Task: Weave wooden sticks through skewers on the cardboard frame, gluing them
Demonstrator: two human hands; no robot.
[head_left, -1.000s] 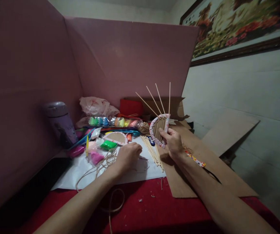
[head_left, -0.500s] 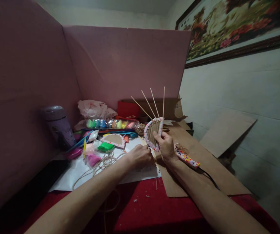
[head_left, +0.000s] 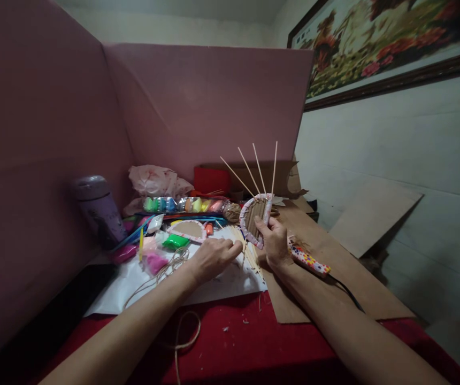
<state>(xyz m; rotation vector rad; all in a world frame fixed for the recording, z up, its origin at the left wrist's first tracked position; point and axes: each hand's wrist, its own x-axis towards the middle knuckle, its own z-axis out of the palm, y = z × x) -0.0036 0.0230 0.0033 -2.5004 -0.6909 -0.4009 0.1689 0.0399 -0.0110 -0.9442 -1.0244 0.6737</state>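
Observation:
My right hand is closed on a half-round cardboard piece, thumb on its bare ribbed face. Pink-and-white wrapping runs round its rim, and several thin wooden sticks fan upward from its top edge. To the left, my left hand is closed with its fingers pinched together; whatever they hold, if anything, is too small to make out. Beside its fingertips, a loose bundle of thin sticks lies on the white paper. A second half-round cardboard piece with a wrapped rim lies behind my left hand.
Twine is coiled on the paper, left of bags of coloured clay. At the far left stands a purple bottle. A flower-patterned tool with a black cord rests on the cardboard sheet beneath my right forearm.
My left hand has drawn back to the left, away from the half-round piece, uncovering the stick bundle. My right hand has shifted slightly right, still gripping the piece.

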